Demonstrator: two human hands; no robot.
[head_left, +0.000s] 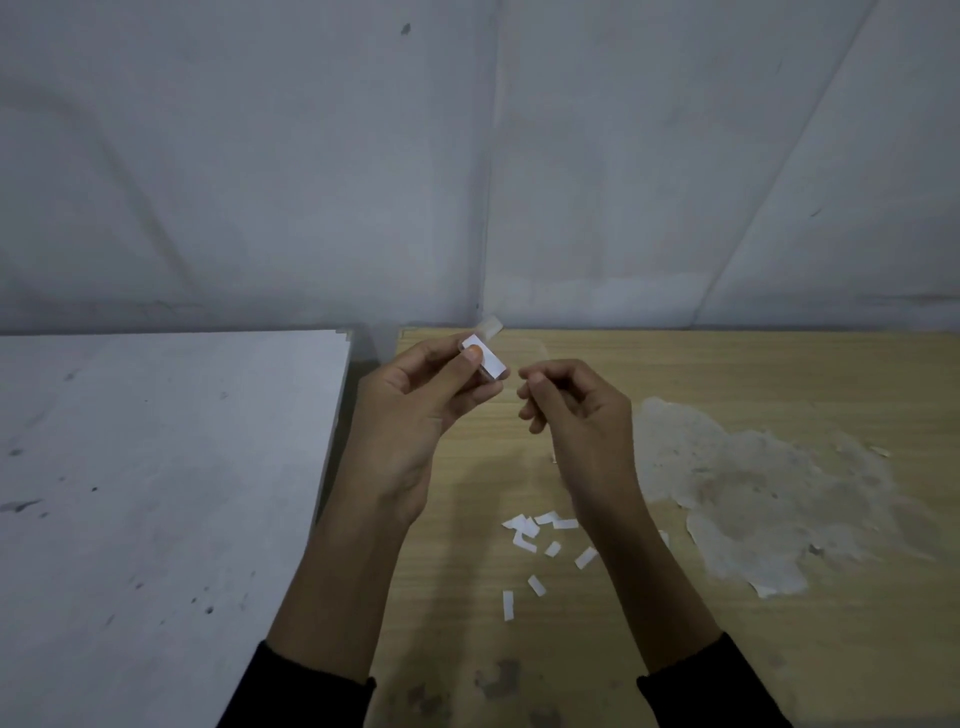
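I am seeing the small white strip being pinched between thumb and fingers of the left hand above the wooden table, its clear flap sticking up and risking curling back onto itself. The right hand is hovering beside it, fingertips curled together; whether they are gripping anything I cannot tell.

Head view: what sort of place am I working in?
Likely a bare workroom corner: a worn wooden table with a peeled patch and paper scraps, a scuffed white slab beside it, and plain stained walls.
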